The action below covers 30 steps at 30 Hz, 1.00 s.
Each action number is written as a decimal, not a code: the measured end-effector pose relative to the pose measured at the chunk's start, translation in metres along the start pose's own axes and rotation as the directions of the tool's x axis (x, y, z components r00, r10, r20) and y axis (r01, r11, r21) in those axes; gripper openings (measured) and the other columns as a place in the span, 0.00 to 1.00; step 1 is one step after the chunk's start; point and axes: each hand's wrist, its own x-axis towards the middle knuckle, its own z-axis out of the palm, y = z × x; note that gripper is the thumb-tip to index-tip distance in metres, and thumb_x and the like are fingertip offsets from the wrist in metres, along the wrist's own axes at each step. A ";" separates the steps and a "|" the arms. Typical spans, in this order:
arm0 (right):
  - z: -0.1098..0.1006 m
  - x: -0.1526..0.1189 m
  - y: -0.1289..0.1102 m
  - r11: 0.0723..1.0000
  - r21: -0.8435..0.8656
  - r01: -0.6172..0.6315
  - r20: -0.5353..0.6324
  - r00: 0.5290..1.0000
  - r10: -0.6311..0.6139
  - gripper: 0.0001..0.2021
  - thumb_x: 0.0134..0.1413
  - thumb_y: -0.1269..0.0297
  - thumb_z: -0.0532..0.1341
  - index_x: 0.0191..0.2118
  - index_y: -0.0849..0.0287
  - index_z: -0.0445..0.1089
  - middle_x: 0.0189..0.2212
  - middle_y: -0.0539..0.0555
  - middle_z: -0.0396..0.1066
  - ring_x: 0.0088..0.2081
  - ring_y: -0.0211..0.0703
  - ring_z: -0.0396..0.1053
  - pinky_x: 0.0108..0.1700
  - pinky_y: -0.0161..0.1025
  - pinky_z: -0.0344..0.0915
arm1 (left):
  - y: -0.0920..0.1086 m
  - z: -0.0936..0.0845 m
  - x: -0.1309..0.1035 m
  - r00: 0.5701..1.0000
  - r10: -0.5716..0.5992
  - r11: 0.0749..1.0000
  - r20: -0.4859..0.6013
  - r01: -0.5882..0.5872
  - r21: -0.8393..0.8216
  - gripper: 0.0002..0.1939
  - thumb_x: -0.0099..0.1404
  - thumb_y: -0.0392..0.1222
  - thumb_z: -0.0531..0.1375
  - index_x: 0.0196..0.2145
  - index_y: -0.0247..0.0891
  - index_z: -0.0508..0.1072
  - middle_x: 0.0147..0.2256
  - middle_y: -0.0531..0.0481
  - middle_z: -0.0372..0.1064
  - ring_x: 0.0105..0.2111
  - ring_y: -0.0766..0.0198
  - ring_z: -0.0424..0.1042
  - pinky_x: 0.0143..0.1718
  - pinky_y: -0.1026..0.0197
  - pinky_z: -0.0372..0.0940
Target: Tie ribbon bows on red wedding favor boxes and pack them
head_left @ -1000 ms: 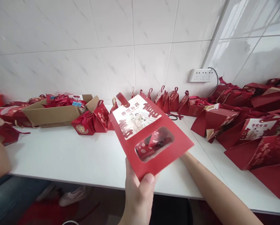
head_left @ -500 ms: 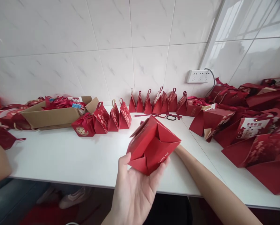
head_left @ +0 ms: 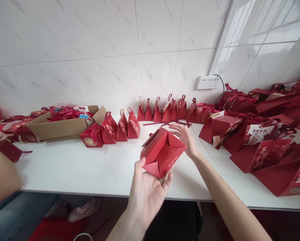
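Note:
My left hand (head_left: 150, 189) is closed on a red folding gift box (head_left: 162, 152), held in the air above the table. Its folded bottom flaps face me, and small pale print runs along one edge. Just behind the box is my right hand (head_left: 186, 139), fingers stretched out to the left and holding nothing that I can see. Part of that hand is hidden by the box. Dark red ribbons (head_left: 152, 124) lie on the table past its fingertips.
Finished-looking red boxes with loops (head_left: 156, 112) stand along the tiled wall. A cardboard carton (head_left: 57, 130) of red pieces sits left. More red boxes (head_left: 273, 150) crowd the right side. Another person's arm (head_left: 4, 164) reaches in from the left. A power strip (head_left: 207, 82) hangs on the wall.
My right hand has come out from behind the gift box, its fingers now showing near the ribbons. The box stays in my left hand. The view has shifted slightly.

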 end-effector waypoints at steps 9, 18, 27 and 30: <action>0.009 -0.074 -0.104 0.780 -0.565 0.269 -0.052 0.932 -0.360 0.09 0.59 0.67 0.56 0.45 0.53 0.65 0.49 0.61 0.59 0.53 0.55 0.63 0.49 0.56 0.68 | -0.016 0.000 -0.004 0.968 0.123 0.989 0.219 -0.137 0.051 0.22 0.62 0.48 0.55 0.52 0.41 0.68 0.52 0.43 0.67 0.48 0.56 0.69 0.45 0.55 0.67; -0.013 -0.087 -0.102 0.963 -0.267 0.022 -0.197 0.977 -0.077 0.09 0.63 0.57 0.52 0.45 0.53 0.62 0.50 0.60 0.62 0.54 0.52 0.63 0.51 0.54 0.67 | -0.036 -0.012 -0.013 0.905 0.324 0.841 0.277 -0.409 0.353 0.23 0.53 0.41 0.64 0.48 0.43 0.67 0.51 0.47 0.67 0.53 0.54 0.65 0.49 0.56 0.61; -0.021 -0.089 -0.087 0.826 -0.513 0.232 0.100 0.972 -0.211 0.27 0.54 0.58 0.62 0.58 0.50 0.53 0.59 0.61 0.51 0.61 0.54 0.53 0.56 0.54 0.62 | 0.006 -0.077 0.024 0.885 0.139 0.326 0.444 -0.464 0.824 0.30 0.43 0.28 0.63 0.46 0.40 0.65 0.47 0.45 0.66 0.51 0.49 0.64 0.51 0.51 0.61; -0.012 -0.091 -0.079 0.802 -0.532 0.270 0.192 0.962 -0.197 0.21 0.57 0.61 0.59 0.56 0.51 0.56 0.52 0.60 0.60 0.53 0.51 0.64 0.51 0.51 0.67 | 0.012 -0.088 0.028 0.904 0.075 0.119 0.420 -0.426 0.897 0.29 0.44 0.29 0.63 0.47 0.40 0.68 0.49 0.42 0.63 0.53 0.43 0.62 0.54 0.45 0.57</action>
